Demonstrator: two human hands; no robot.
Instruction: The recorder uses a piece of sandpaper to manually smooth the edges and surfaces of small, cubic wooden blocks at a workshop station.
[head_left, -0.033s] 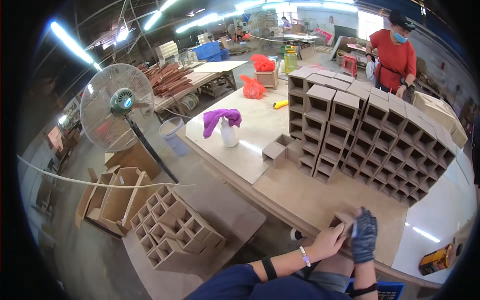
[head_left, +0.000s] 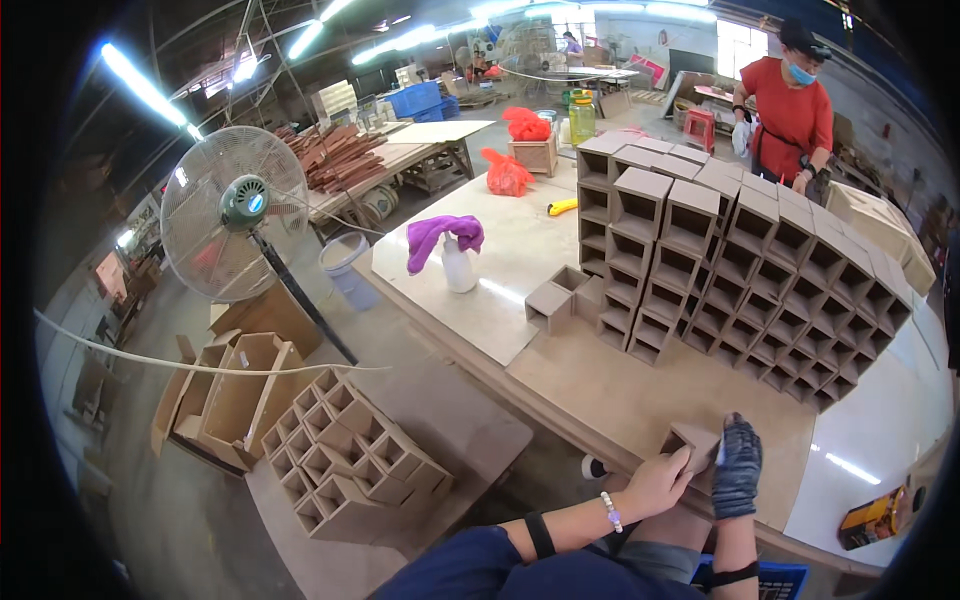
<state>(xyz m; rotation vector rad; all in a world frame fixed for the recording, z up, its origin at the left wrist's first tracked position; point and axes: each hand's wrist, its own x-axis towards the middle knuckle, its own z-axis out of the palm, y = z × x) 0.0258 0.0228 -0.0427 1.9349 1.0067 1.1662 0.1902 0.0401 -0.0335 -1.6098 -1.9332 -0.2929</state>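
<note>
A small brown open-ended box (head_left: 690, 440) sits at the near edge of the worktable, in front of me. My left hand (head_left: 655, 487), bare with a beaded bracelet at the wrist, grips its near left side. My right hand (head_left: 735, 468), in a dark grey glove, is closed at the box's right side. A pale bit shows by the gloved fingers, too small to name. Beyond the hands rises a large stack of similar boxes (head_left: 690, 225). A few loose boxes (head_left: 550, 305) stand at the stack's left end.
More boxes (head_left: 345, 450) fill a lower board at left, beside an open carton (head_left: 240, 385) and a standing fan (head_left: 240, 210). A spray bottle (head_left: 458, 268) under a purple cloth (head_left: 440, 240) stands on the table. A co-worker in red (head_left: 790, 110) stands behind the stack.
My gloved right hand has shifted slightly to the right along the box and is less blurred. My left hand and the box stay in place.
</note>
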